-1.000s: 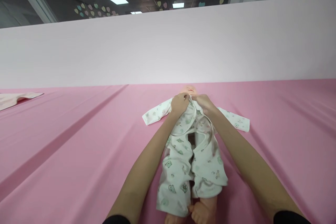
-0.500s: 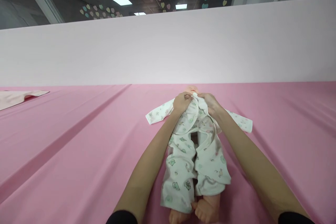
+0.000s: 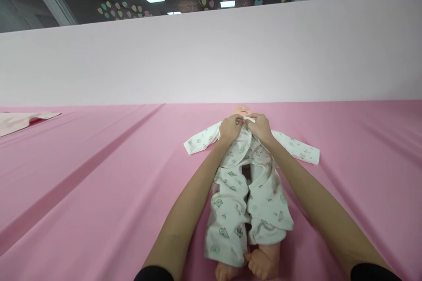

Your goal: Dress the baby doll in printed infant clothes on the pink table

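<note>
A baby doll [image 3: 243, 110] lies on its back with its feet toward me. It wears a white printed baby top [image 3: 238, 151] and matching trousers [image 3: 227, 210], with an opening between the legs. Both hands meet at the neckline, just below the doll's chin. My left hand [image 3: 231, 127] pinches the left side of the collar. My right hand [image 3: 260, 127] pinches the collar from the other side, close to the left fingertips. Both sleeves stretch out sideways on the cloth. The fingers cover any fastening at the neck.
Pink cloth [image 3: 99, 193] with long creases covers the surface. At the far left lies a pale pink folded cloth [image 3: 26, 122]. A white wall panel [image 3: 198, 57] rises behind the doll's head, with dark glass and heart stickers above it.
My right hand has moved left and inward along the collar, nearer my left hand. More of the sleeve on the right now shows. The left hand stays at the neckline.
</note>
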Motion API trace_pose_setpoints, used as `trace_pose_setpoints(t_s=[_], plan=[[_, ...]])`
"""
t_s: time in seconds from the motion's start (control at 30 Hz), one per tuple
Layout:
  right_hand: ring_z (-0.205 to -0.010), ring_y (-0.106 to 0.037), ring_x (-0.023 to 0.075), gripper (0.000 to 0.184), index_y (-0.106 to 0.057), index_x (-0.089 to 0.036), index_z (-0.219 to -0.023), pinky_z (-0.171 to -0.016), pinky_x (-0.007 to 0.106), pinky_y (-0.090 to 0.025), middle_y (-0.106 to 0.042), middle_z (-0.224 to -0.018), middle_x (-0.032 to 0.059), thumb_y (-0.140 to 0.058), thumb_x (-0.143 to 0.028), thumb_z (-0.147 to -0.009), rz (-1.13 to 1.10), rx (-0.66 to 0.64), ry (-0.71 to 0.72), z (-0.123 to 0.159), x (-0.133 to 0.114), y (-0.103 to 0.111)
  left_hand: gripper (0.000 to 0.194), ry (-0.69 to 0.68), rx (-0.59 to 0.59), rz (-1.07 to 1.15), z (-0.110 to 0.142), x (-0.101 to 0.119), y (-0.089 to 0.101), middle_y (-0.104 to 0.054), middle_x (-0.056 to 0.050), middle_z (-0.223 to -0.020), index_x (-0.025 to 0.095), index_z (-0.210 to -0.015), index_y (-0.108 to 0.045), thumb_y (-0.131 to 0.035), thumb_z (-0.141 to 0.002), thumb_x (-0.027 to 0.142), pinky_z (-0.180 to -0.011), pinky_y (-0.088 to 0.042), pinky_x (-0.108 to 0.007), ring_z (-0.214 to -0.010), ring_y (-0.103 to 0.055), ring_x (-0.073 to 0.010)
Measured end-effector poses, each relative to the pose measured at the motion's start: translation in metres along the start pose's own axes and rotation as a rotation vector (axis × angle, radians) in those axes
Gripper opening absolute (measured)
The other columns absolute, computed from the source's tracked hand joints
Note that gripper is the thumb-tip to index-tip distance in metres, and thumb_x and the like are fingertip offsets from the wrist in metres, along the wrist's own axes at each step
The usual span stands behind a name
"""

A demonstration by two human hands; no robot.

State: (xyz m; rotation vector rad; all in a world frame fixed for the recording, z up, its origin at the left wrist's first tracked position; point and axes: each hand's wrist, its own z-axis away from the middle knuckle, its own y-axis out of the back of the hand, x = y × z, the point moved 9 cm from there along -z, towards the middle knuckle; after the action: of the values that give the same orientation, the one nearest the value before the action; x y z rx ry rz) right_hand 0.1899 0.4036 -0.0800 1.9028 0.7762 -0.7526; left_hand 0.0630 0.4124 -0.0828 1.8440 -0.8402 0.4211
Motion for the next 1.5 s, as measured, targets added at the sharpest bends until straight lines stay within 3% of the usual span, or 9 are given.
trace_pose_setpoints(t_s=[0.13, 0.37, 0.57, 0.63, 0.7, 0.8, 1.0, 1.13, 1.5], plan=[[-0.090, -0.061, 0.0207, 0.031, -0.072, -0.015, -0.087, -0.080, 0.028, -0.045, -0.069, -0.091, 0.0059, -0.048, -0.013, -0.067, -0.235, -0.008, -0.094, -0.003, 0.015, -0.001, 0.019, 0.011, 0.007, 0.047, -0.001, -0.002, -0.001, -0.071, 0.005, -0.088, 0.028, -0.091, -0.068, -0.053, -0.079, 0.024, -0.071, -0.044, -0.024, -0.085, -0.064, -0.0155], [-0.073, -0.061, 0.0184, 0.036, -0.070, -0.010, -0.089, -0.064, 0.025, -0.046, -0.068, -0.077, 0.0060, -0.048, -0.008, -0.061, -0.521, -0.205, -0.311, 0.000, 0.021, -0.010, 0.018, 0.042, 0.023, 0.089, -0.002, -0.005, 0.001, -0.072, 0.004, -0.084, 0.026, -0.088, -0.068, -0.055, -0.077, 0.022, -0.072, -0.045, -0.022, -0.086, -0.065, -0.0140], [-0.082, -0.058, 0.0173, 0.020, -0.069, -0.014, -0.078, -0.074, 0.025, -0.042, -0.066, -0.080, 0.0027, -0.053, -0.016, -0.065, -0.236, -0.198, -0.099, -0.003, 0.005, -0.004, 0.017, 0.025, 0.015, 0.089, 0.000, -0.003, 0.002, -0.072, 0.003, -0.084, 0.025, -0.088, -0.068, -0.055, -0.076, 0.024, -0.069, -0.046, -0.022, -0.082, -0.065, -0.0139], [-0.075, -0.056, 0.0169, 0.017, -0.066, -0.014, -0.073, -0.069, 0.025, -0.041, -0.064, -0.074, 0.0029, -0.056, -0.028, -0.069, -0.228, -0.204, -0.102, -0.003, 0.004, -0.005, 0.017, 0.024, 0.012, 0.097, 0.000, -0.003, 0.002, -0.072, 0.003, -0.084, 0.024, -0.087, -0.068, -0.055, -0.076, 0.023, -0.069, -0.046, -0.022, -0.081, -0.065, -0.0135], [-0.061, -0.052, 0.0154, 0.028, -0.062, -0.014, -0.071, -0.058, 0.025, -0.039, -0.059, -0.063, 0.0030, -0.051, -0.038, -0.076, -0.307, -0.241, -0.185, -0.001, 0.009, -0.009, 0.016, 0.033, 0.012, 0.110, -0.001, -0.005, 0.002, -0.072, 0.003, -0.083, 0.024, -0.085, -0.067, -0.056, -0.075, 0.021, -0.069, -0.046, -0.022, -0.079, -0.065, -0.0132], [-0.049, -0.044, 0.0125, 0.025, -0.059, -0.013, -0.071, -0.050, 0.024, -0.033, -0.051, -0.053, 0.0011, -0.045, -0.032, -0.078, -0.374, -0.290, -0.243, 0.002, 0.012, -0.013, 0.016, 0.031, 0.019, 0.109, 0.000, -0.006, 0.002, -0.071, 0.003, -0.083, 0.024, -0.085, -0.067, -0.055, -0.074, 0.020, -0.069, -0.046, -0.022, -0.079, -0.065, -0.0135], [-0.061, -0.052, 0.0151, 0.014, -0.062, -0.018, -0.080, -0.065, 0.026, -0.039, -0.059, -0.068, 0.0011, -0.057, -0.024, -0.069, 0.008, -0.159, -0.003, 0.001, -0.004, -0.004, 0.023, 0.040, 0.008, 0.079, 0.002, -0.003, 0.005, -0.071, 0.001, -0.089, 0.024, -0.089, -0.068, -0.049, -0.078, 0.020, -0.075, -0.046, -0.024, -0.086, -0.064, -0.0153], [-0.068, -0.056, 0.0196, 0.014, -0.062, -0.020, -0.084, -0.068, 0.029, -0.040, -0.062, -0.070, 0.0031, -0.057, -0.025, -0.072, 0.216, -0.075, 0.112, 0.003, -0.012, -0.004, 0.023, 0.064, 0.007, 0.110, 0.002, -0.004, 0.006, -0.071, 0.000, -0.089, 0.024, -0.087, -0.068, -0.049, -0.082, 0.035, -0.077, -0.046, -0.026, -0.087, -0.064, -0.0167], [-0.076, -0.058, 0.0220, 0.016, -0.062, -0.019, -0.088, -0.070, 0.030, -0.041, -0.063, -0.074, 0.0049, -0.052, -0.030, -0.080, 0.316, -0.056, 0.120, 0.003, -0.009, -0.008, 0.019, 0.019, 0.008, 0.160, -0.001, -0.007, -0.001, -0.071, -0.003, -0.090, 0.018, -0.087, -0.067, -0.051, -0.082, 0.026, -0.073, -0.047, -0.024, -0.085, -0.065, -0.0154]])
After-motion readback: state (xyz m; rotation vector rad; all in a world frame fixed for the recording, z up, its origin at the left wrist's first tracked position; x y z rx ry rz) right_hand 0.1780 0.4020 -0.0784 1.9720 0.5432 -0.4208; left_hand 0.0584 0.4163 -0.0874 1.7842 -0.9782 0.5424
